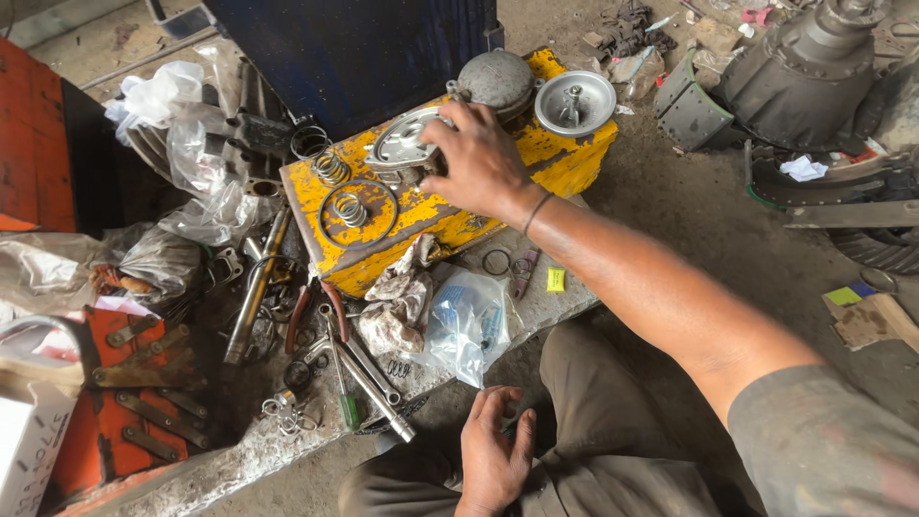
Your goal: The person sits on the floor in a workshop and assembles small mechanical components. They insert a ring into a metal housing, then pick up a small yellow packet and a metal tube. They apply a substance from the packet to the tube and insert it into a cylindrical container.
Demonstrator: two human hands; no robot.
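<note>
On yellow box (555, 158): right hand (479, 163), metal cover (402, 144).

Chipped yellow-painted block (450, 206), dull metal cover (400, 144)

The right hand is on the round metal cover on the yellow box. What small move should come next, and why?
Probably close the right hand fully on the round metal cover and lift it: the fingers only rest on its edge, and the left hand is empty.
</note>
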